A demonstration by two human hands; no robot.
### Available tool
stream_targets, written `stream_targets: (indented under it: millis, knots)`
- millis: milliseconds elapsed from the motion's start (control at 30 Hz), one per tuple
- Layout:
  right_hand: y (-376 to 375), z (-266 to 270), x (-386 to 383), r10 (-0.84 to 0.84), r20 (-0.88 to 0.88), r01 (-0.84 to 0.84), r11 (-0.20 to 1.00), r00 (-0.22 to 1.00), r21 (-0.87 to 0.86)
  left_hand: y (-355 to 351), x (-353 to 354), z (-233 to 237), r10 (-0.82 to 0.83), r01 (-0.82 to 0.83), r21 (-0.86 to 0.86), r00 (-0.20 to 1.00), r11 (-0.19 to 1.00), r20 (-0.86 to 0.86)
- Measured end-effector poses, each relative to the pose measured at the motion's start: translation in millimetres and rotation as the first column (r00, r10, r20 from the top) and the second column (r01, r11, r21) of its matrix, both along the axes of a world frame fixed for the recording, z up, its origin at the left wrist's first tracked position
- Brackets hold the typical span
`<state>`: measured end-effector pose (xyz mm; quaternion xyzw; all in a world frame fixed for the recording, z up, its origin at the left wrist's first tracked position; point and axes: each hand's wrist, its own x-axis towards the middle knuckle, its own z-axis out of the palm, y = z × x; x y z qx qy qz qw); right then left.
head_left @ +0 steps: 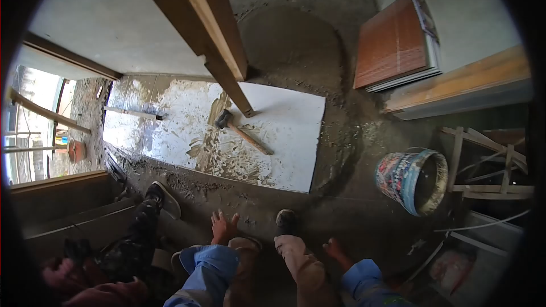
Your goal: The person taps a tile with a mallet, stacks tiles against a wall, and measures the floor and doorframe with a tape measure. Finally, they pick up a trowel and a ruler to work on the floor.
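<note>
Fingers [220,218] of the left hand [225,231] are observed spread and released, with nothing held; the hand is positioned above the muddy floor [256,204], near the closer edge of the white tiles [287,125]. No object is seen in the right hand [338,250], held apart to the right; whether it is clenched cannot be told in the shadow.

The white tiles are laid in a row ahead of both hands, and a mallet [244,135] is rested on them, its head toward the far side. Wet smears are noted around it. Grip could be lost on the handle if it is fouled by the same slurry, and a tile could be chipped by a dropped head.

Edges could be pushed down or tilted if weight is applied to one side while the bed is soft; its firmness cannot be verified. Footing could be lost on the wet ground, where a co-worker's shoe [172,203] is placed near the row. Tiles could also be struck by the timber post [228,88] if it is knocked; whether contact is already made cannot be established.
</note>
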<state>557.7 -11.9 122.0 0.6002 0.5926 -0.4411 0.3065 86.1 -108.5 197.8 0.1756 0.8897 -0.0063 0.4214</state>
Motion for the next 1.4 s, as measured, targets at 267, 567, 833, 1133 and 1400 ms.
stream_targets:
  millis: [267, 567, 833, 1133, 1400]
  knots:
    - [-25, 198, 65, 0.502, -0.157, -0.503, 0.864, 0.851, 0.038, 52, 34, 91, 0.049, -0.089, 0.242, 0.985, 0.966, 0.167]
    - [-23, 296, 5, -0.404, -0.022, 0.404, 0.907, 0.915, 0.116, 105, -14, 154, 0.002, -0.037, 0.335, 0.994, 0.942, 0.105]
    - [20, 260, 85, -0.194, 0.053, 0.19, 0.979, 0.98, 0.069, 88, 9, 175, 0.116, -0.099, 0.16, 0.988, 0.982, -0.101]
    - [101, 225, 199, -0.327, -0.224, 0.291, 0.94, 0.918, -0.178, 131, 218, 173, 0.068, -0.063, -0.051, 0.991, 0.997, 0.111]
    - [183, 276, 149, -0.453, -0.019, 0.432, 0.861, 0.891, -0.27, 175, 305, 198, 0.297, -0.533, 0.27, 0.748, 0.802, 0.594]
